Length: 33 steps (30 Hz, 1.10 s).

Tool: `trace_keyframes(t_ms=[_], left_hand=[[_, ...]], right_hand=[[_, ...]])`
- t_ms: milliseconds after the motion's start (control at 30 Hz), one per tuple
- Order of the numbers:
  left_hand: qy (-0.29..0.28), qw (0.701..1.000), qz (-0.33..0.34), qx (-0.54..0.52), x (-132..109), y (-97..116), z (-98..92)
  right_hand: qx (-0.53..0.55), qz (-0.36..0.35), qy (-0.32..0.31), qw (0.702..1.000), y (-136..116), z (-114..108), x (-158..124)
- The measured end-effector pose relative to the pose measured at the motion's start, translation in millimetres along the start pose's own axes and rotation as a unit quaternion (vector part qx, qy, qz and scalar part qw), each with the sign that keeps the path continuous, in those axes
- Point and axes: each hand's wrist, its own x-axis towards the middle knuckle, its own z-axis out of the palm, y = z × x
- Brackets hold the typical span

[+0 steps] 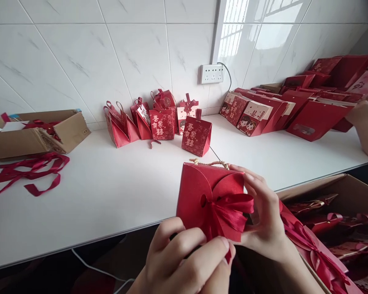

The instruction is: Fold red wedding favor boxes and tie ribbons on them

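Near the centre of the frame, the red front box (196,136) reads 吾家有囍 in pale characters, set in two columns; the middle box (162,125) just left of it bears the same four. Right of centre, the cream-topped box (254,118) shows 囍, with smaller print beside it too small to read. Print on the white label (144,114), left of centre, is likewise too small to read. At the left of the frame, dark lettering on the brown carton (70,130) is too blurred to read.
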Motion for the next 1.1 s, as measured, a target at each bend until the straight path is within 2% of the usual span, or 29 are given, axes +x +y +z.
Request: trace_keyframes(t_ms=[167, 233, 300, 367, 400, 433, 467, 533, 600, 667, 700, 767, 867, 967, 1033, 1100], left_hand=[[-0.007, 1.000, -0.021, 0.006, 2.2, 2.6, -4.3], [-0.032, 0.999, -0.018, -0.003, 3.7, -4.0, -7.5], [-0.033, 0.999, -0.035, 0.007, 5.2, -19.8, -9.3], [0.026, 0.991, -0.106, 0.077, 5.9, -42.7, -6.6], [0.009, 0.978, -0.172, 0.115, 5.6, -54.7, -2.5], [-0.038, 0.961, -0.236, 0.139, 4.8, -65.8, 3.8], [-0.090, 0.948, -0.269, 0.146, 3.3, -74.8, 12.6], [-0.194, 0.939, -0.267, 0.095, -2.2, -84.3, 36.5], [-0.268, 0.943, -0.196, 0.006, -10.9, -82.0, 65.6], [-0.333, 0.934, -0.118, -0.047, -21.8, -72.8, 93.8], [-0.365, 0.926, -0.089, -0.048, -27.4, -68.0, 105.8], [-0.415, 0.908, -0.051, -0.014, -37.6, -61.6, 123.8], [-0.436, 0.898, -0.003, 0.066, -47.1, -62.3, 135.7], [-0.421, 0.900, 0.046, 0.105, -49.6, -68.2, 136.6], [-0.411, 0.902, 0.064, 0.116, -48.9, -70.2, 135.5], [-0.404, 0.905, 0.072, 0.115, -47.4, -70.1, 134.9]], right_hand=[[0.000, 0.007, -0.004, 1.000, 0.6, -1.2, 1.8], [-0.007, 0.009, -0.007, 1.000, 0.9, -2.1, 1.9], [-0.018, 0.012, -0.007, 1.000, 1.0, -3.8, 0.0], [-0.027, 0.034, 0.006, 0.999, 1.3, -6.8, -4.0], [-0.023, 0.061, 0.028, 0.997, 1.6, -9.1, -6.4], [-0.007, 0.100, 0.064, 0.993, 2.0, -12.2, -8.8], [0.023, 0.149, 0.113, 0.982, 2.4, -16.1, -10.9], [0.113, 0.262, 0.237, 0.929, 2.5, -27.1, -13.7], [0.225, 0.368, 0.335, 0.838, 0.1, -42.4, -15.0], [0.333, 0.448, 0.363, 0.746, -5.9, -59.8, -17.2], [0.381, 0.471, 0.353, 0.713, -10.0, -68.2, -19.2], [0.446, 0.485, 0.320, 0.680, -19.0, -82.4, -25.4], [0.453, 0.468, 0.309, 0.693, -29.9, -96.4, -36.8], [0.359, 0.465, 0.322, 0.743, -36.2, -108.6, -47.4], [0.182, 0.443, 0.364, 0.799, -40.2, -121.3, -55.7], [-0.038, 0.390, 0.411, 0.823, -46.2, -139.1, -67.6]])
